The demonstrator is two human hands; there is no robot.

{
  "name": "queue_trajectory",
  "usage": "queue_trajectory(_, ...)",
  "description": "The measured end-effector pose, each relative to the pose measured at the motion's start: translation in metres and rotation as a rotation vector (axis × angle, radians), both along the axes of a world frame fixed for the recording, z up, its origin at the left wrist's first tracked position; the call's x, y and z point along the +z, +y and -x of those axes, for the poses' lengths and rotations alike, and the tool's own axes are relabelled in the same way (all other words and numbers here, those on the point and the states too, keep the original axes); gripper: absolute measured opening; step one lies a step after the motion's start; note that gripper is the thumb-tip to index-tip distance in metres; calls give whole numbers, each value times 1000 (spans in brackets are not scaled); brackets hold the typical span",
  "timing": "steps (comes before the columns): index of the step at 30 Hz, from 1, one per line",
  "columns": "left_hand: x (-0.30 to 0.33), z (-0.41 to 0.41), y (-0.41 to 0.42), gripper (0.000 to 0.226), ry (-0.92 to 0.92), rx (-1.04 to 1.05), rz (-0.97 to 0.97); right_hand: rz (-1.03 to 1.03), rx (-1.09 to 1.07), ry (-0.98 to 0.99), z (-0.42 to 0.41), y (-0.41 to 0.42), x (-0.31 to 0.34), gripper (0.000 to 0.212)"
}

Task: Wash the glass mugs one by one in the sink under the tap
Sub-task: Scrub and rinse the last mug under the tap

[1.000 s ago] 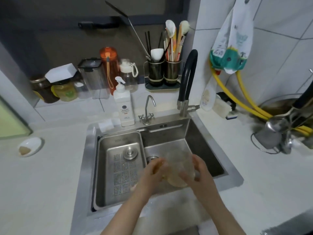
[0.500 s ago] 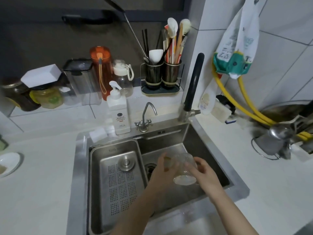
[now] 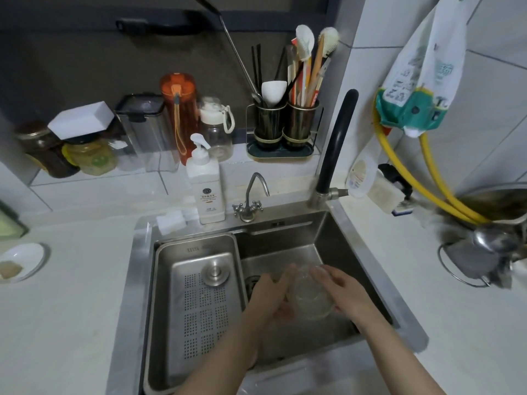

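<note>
Left hand (image 3: 272, 295) and right hand (image 3: 346, 295) grip a clear glass mug (image 3: 312, 295) over the steel sink (image 3: 285, 252); mid-wash, rinsing likely follows.

The glass mug (image 3: 312, 295) is blurred and partly covered by both hands; its handle cannot be made out. The left hand's (image 3: 272, 295) fingertips are hidden behind the glass. Both forearms are cut off by the lower edge. The ladle (image 3: 496, 238) and pan (image 3: 502, 203) at the right edge are smeared and cropped. The soap bottle's (image 3: 206, 189) label is too small to read.
</note>
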State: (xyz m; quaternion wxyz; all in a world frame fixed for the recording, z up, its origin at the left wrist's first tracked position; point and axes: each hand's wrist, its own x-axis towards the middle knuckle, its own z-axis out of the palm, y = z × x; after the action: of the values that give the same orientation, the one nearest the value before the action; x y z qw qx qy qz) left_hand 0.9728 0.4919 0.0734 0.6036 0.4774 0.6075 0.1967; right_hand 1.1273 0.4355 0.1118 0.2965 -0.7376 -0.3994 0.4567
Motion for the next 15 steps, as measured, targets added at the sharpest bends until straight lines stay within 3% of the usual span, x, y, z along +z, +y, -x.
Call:
queue_trajectory(5,18,-3,-1,22,-118,-26,-95,2,73,186,-11,5,0,70)
queue_trajectory(10,24,-5,3,32,-144,-92,-313,-121,62,197,-18,16,3,58)
queue_trajectory(13,30,-6,3,29,-182,-74,-313,-244,76,132,-21,24,8,27)
queue_trajectory(15,34,-5,5,12,-206,-12,-292,-264,122,106,-24,28,5,43)
